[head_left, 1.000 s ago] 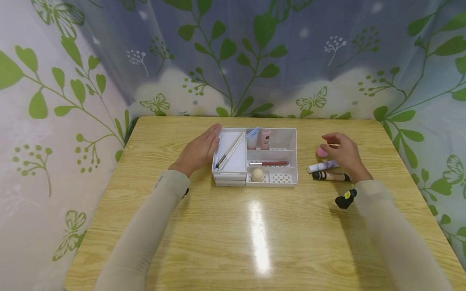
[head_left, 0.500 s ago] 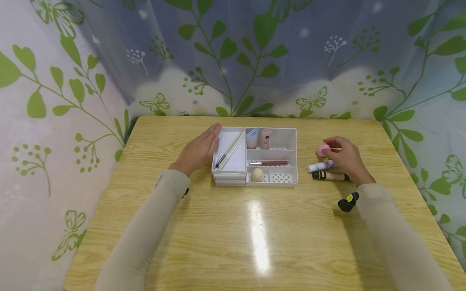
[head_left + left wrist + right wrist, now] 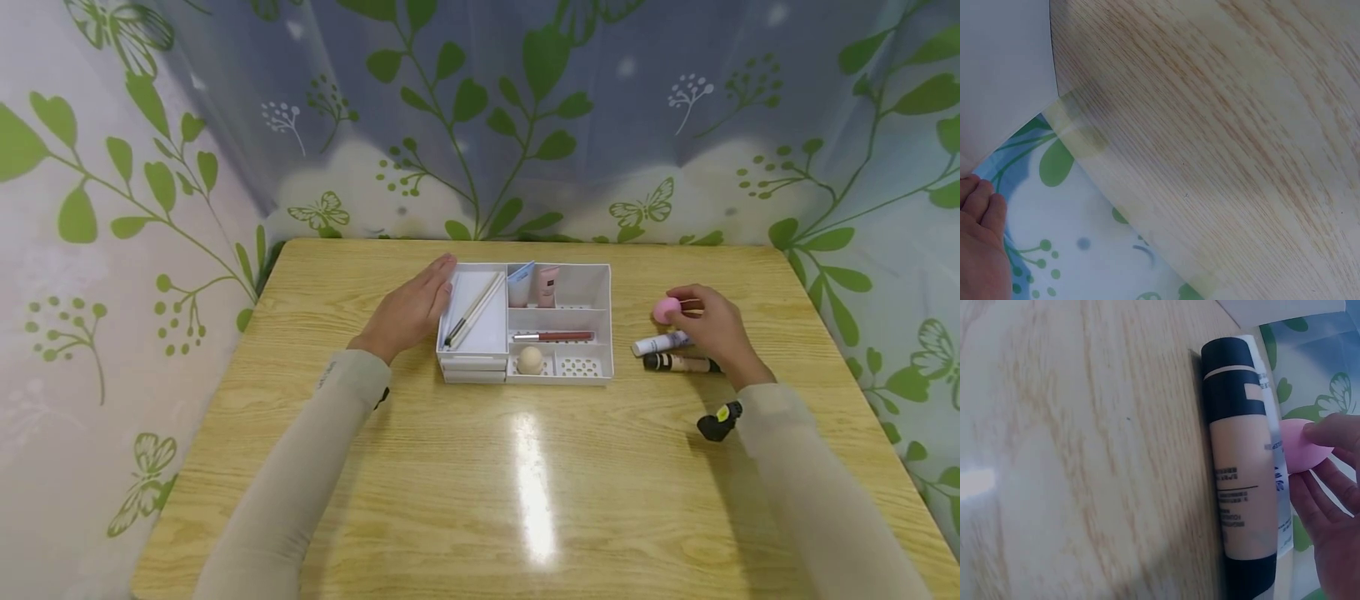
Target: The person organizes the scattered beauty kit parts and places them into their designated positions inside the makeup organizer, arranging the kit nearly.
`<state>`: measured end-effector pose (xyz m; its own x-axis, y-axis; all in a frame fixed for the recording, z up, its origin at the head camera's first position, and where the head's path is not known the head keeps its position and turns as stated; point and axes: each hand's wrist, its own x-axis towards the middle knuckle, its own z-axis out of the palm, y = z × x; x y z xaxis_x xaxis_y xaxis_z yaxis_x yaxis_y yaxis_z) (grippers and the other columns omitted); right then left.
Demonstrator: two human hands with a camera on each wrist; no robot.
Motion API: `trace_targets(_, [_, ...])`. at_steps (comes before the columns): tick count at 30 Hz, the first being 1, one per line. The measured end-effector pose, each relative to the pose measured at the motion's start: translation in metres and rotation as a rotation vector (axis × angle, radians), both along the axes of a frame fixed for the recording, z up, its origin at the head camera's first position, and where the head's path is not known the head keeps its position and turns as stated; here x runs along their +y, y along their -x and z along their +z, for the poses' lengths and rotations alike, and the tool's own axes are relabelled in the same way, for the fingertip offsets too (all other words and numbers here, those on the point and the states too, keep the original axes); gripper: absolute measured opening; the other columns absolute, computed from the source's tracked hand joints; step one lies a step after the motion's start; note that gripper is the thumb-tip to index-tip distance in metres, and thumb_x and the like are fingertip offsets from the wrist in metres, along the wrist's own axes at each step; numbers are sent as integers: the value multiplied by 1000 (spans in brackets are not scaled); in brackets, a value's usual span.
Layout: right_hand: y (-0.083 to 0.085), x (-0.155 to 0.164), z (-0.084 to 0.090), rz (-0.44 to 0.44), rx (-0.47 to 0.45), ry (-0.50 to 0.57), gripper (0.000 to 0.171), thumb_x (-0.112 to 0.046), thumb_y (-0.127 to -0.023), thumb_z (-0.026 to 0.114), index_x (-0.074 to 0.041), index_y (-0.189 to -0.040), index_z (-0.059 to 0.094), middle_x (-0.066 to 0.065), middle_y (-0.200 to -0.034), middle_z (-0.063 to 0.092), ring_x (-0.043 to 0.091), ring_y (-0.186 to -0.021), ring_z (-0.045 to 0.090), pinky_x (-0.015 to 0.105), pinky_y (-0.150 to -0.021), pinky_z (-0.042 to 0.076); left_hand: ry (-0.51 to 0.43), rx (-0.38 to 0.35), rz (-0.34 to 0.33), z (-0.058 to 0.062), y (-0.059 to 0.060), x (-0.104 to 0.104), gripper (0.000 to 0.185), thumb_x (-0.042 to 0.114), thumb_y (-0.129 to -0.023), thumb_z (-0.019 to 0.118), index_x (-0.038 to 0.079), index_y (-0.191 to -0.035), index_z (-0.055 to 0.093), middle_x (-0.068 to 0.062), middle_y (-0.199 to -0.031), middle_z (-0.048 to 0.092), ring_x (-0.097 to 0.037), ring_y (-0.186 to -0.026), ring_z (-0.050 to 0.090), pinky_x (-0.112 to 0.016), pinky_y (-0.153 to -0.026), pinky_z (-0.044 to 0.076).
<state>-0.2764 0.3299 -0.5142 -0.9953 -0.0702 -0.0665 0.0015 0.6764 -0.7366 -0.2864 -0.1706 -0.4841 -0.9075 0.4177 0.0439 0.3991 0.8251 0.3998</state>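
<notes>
Between thumb and fingers, my right hand (image 3: pixel 716 329) pinches a pink makeup sponge (image 3: pixel 666 311) to the right of the organizer. The right wrist view shows the same sponge (image 3: pixel 1302 447) with the thumb on top of it. My left hand (image 3: pixel 405 310), fingers straight, rests along the left side of the white organizer box (image 3: pixel 606 321). Two makeup brushes (image 3: pixel 476 310) lie on the box's left top. Its compartments hold a blue-white tube (image 3: pixel 521 286), a pink tube (image 3: pixel 547 287), a lip gloss (image 3: pixel 555 337) and a cream-coloured round sponge (image 3: pixel 529 361).
Beside the right hand lie a white tube (image 3: pixel 660 342) and a black-capped foundation tube (image 3: pixel 678 363) on the wooden table (image 3: pixel 420 483). A leaf-patterned curtain (image 3: pixel 480 125) hangs behind the table and along both sides.
The right hand has closed its fingers on the pink sponge, and the sponge has shifted slightly. The left hand and the organizer have stayed in place.
</notes>
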Motion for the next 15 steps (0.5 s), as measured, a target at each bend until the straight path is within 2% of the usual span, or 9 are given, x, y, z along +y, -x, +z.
trace_targets(3, [-2,0,3,0,17,-4,51,-29,-112,63,-2,-155,56,29,-156,54,49,-139,59,58,-108,55,4,-3,-1,0,0,0,65,46,-119,19,16,-177,16,-1,-184,16,-22,-170,20,-46,-138,25])
trace_targets(5, [-4,0,5,3,31,-8,52,-31,-112,64,-2,-154,57,27,-156,54,47,-138,59,55,-108,56,8,-6,-3,-2,0,0,65,47,-119,18,16,-177,15,-1,-184,16,-22,-170,20,-46,-138,25])
trace_targets(8, [-8,-1,11,7,57,-6,51,-31,-111,66,-3,-153,58,24,-154,56,45,-137,60,33,-104,60,9,-9,-5,-2,0,0,66,48,-119,17,17,-177,14,-1,-184,15,-22,-170,20,-46,-138,25])
trace_targets(11, [-11,-3,19,15,99,9,50,-29,-110,68,-2,-151,60,24,-151,58,44,-136,61,10,-93,55,-3,-6,-7,-2,0,0,66,48,-119,18,16,-177,15,-1,-184,16,-22,-170,20,-47,-138,25])
trace_targets(13, [-13,-5,23,23,126,15,49,-28,-110,68,0,-150,60,25,-150,59,43,-135,61,1,-89,50,-11,-4,-5,-2,1,0,66,48,-119,18,16,-177,15,-1,-184,16,-23,-170,21,-47,-137,25])
trace_targets(15, [-15,-7,27,28,145,16,48,-27,-110,69,0,-150,61,24,-148,60,40,-133,62,-1,-88,48,-15,-4,-6,-3,1,-1,66,48,-119,17,16,-177,15,-1,-184,16,-23,-170,21,-48,-137,26])
